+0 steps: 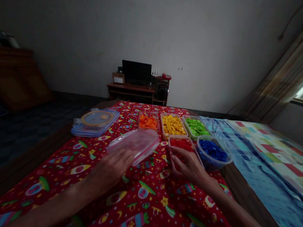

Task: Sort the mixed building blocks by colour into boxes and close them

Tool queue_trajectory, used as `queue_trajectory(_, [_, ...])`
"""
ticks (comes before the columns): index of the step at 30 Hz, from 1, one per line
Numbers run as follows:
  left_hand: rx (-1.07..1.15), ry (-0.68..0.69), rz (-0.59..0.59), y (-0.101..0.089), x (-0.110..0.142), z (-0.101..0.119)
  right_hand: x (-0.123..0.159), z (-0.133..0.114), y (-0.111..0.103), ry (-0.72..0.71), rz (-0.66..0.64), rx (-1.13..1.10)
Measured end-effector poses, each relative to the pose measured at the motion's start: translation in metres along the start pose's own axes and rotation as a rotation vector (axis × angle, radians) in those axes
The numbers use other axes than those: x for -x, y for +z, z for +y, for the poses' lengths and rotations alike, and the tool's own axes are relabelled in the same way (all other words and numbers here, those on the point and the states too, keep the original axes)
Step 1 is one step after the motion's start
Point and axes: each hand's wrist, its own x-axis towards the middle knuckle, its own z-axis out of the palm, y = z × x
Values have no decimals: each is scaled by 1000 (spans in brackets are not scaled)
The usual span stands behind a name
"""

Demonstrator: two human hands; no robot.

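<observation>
My left hand (117,163) is closed on the near edge of a clear plastic lid (135,140), tilted above the red patterned cloth. My right hand (188,163) reaches over a clear tub of red bricks (182,144), with its fingers curled at the tub's left side. Part of that tub is hidden under the hand. Just right of it stands a rounder tub of blue bricks (213,151). Behind are tubs of yellow bricks (174,124), green bricks (196,126) and orange bricks (148,121).
Stacked clear lids (95,122) lie at the table's left side, the top one round with a yellowish rim. The patterned cloth (142,205) covers the wooden table. A bed with a blue sheet (248,165) adjoins on the right. A desk with a monitor (136,72) stands by the wall.
</observation>
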Motion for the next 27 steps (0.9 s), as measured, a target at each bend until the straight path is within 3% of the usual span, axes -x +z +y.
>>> queue_trajectory(3, [18, 38, -188, 23, 18, 14, -1, 2, 4, -3, -2, 9])
queue_trajectory(6, [141, 7, -263, 32, 27, 20, -1, 3, 5, -13, -28, 20])
queue_trajectory(13, [407, 44, -245, 24, 23, 3, 2, -2, 5, -52, -75, 8])
queue_trajectory(17, [480, 35, -204, 30, 20, -3, 5, -1, 7, -147, -94, 28])
queue_trajectory(23, [367, -36, -237, 48, 40, 14, 3, 4, 10, -210, -101, 8])
queue_trajectory(27, [373, -25, -234, 54, 53, 11, 1, 4, 11, -208, -122, -2])
